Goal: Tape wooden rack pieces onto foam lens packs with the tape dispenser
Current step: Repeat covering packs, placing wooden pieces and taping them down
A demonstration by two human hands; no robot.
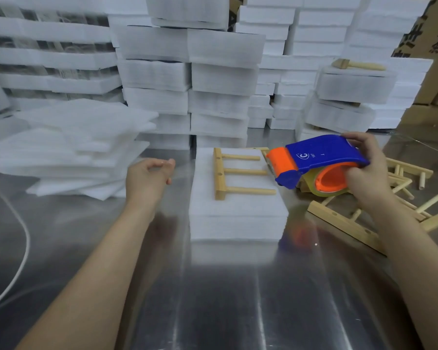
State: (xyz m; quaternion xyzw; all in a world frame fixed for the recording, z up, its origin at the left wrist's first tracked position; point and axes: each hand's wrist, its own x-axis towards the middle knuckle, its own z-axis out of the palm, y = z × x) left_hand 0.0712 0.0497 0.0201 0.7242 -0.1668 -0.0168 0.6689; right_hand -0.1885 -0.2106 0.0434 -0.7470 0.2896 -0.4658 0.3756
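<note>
A white foam lens pack (238,213) lies on the metal table (213,299) in the middle. On top of it rests a wooden rack piece (228,173), a bar with three pegs pointing right. My right hand (364,170) grips a blue and orange tape dispenser (316,160) with a roll of clear tape, held just above the pack's right edge with its orange nose toward the pegs. My left hand (147,178) hovers left of the pack with loosely curled fingers and holds nothing.
Loose wooden rack pieces (364,218) lie heaped at the right. Stacks of foam packs (187,72) fill the back, one (354,84) carrying a rack piece on top. Loose foam sheets (81,147) lie at the left. A white cable (23,248) curves along the left edge.
</note>
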